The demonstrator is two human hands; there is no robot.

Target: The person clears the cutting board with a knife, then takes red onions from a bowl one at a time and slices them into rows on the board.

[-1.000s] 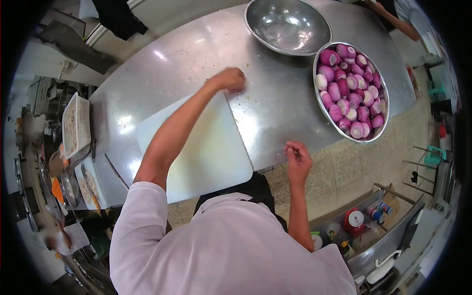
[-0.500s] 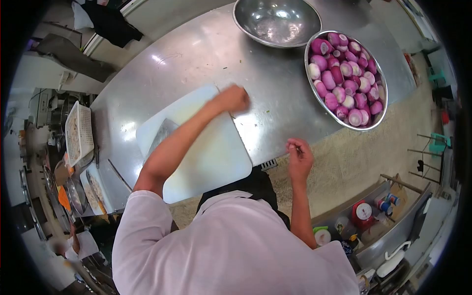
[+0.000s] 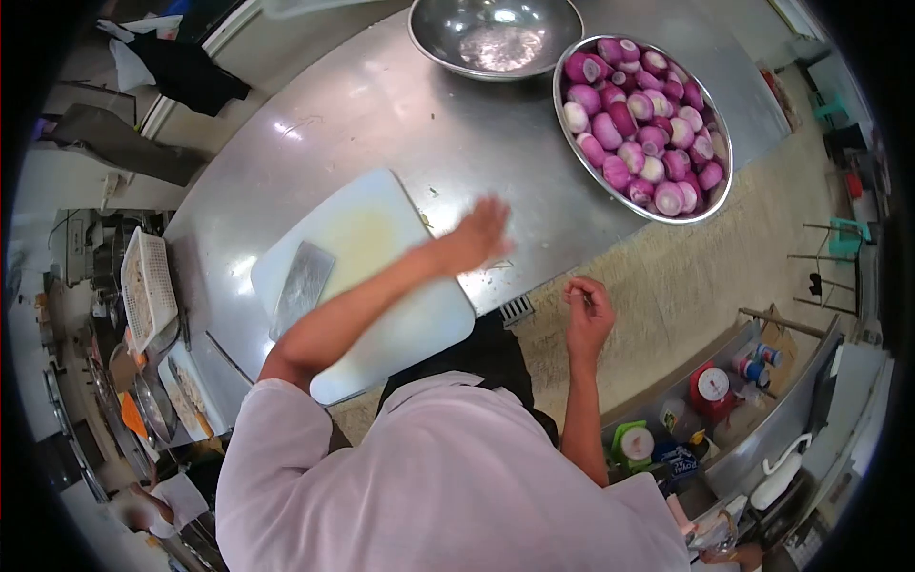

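Note:
A white cutting board (image 3: 381,334) lies on the steel table, and a cleaver (image 3: 305,286) with a broad blade rests flat on its left part, partly behind my left forearm. My left hand (image 3: 477,234) is just past the board's right edge, low over the metal, blurred, with its fingers apart and nothing seen in them. Small scraps (image 3: 498,265) lie on the table beside it. My right hand (image 3: 589,310) is off the table's near edge, above the floor, its fingers curled together; whether anything is in them is hidden.
A steel bowl of peeled red onions (image 3: 648,129) stands at the right beside a second steel bowl (image 3: 496,38). At the left are a white plastic basket (image 3: 150,291) and another person (image 3: 181,500). A low shelf (image 3: 724,410) with containers is at the lower right.
My left hand has moved down and right from the board's upper edge, and its fingers have spread from a closed shape. More of the cleaver shows. The view has shifted slightly.

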